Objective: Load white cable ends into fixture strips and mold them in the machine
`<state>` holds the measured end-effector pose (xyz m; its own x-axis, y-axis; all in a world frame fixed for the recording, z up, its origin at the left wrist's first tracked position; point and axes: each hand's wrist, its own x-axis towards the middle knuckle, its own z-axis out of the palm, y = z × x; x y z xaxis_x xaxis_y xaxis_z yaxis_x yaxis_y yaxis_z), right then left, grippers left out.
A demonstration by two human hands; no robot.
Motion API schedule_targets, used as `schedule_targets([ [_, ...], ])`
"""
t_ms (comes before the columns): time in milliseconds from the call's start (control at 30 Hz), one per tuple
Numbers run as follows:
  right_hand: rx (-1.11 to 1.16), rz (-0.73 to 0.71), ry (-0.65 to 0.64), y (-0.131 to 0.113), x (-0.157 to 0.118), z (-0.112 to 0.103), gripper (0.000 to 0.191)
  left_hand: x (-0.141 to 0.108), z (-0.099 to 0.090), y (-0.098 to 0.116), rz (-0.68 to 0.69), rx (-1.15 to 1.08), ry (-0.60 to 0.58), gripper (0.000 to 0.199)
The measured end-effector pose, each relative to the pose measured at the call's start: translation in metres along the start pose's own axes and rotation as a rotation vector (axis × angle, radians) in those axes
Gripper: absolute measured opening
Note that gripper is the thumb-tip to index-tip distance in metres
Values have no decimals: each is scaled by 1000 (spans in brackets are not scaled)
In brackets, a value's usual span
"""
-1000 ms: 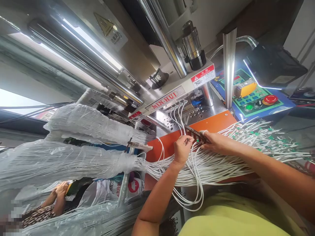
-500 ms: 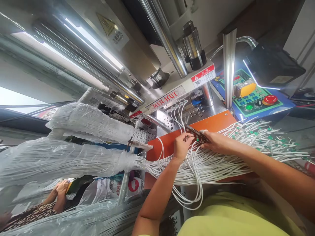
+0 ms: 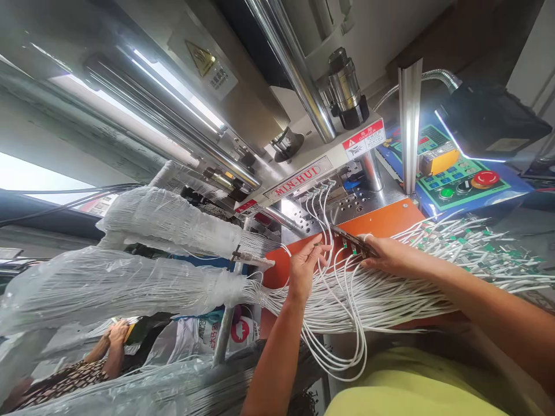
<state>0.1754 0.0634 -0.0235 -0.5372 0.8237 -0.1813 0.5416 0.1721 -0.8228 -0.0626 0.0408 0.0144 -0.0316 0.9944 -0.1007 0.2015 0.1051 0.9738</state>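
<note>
My right hand [image 3: 384,254] grips the near end of a dark, narrow metal bar [image 3: 353,240], which slants over the orange board. Small green-and-metal connectors [image 3: 354,250] sit along the bar's near side, with white cables trailing from them. Just left of the bar is my left hand [image 3: 303,266], its fingers bent together at a white cable [image 3: 321,271]; the fingers partly hide the cable's end. Past my fingertips, several other white cables [image 3: 327,222] run up into the press [image 3: 299,179]. Slack cable loops [image 3: 347,364] hang over the board's front edge.
A thick bundle of white cables [image 3: 390,300] covers the orange board [image 3: 377,218], green-ended connectors fanning right. Plastic-wrapped bundles [image 3: 130,283] lie left. A control panel [image 3: 466,182] with red and green buttons stands right. Another person's hands [image 3: 119,332] show at lower left.
My left hand has moved slightly left, away from the bar, and a cable now curves beside its fingers. My right hand keeps its hold on the bar. The whole view has shifted slightly.
</note>
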Motion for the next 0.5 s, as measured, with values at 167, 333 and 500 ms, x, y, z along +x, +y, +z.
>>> schedule_targets([
  [167,33,-16,-1,1,2,1,23,4,-1,3,-50,-232,11,31],
  [333,56,-17,-1,1,0,1,24,11,-1,2,-95,-371,61,25],
  [500,38,-8,-3,3,1,1,24,18,3,-2,-74,-204,69,19],
])
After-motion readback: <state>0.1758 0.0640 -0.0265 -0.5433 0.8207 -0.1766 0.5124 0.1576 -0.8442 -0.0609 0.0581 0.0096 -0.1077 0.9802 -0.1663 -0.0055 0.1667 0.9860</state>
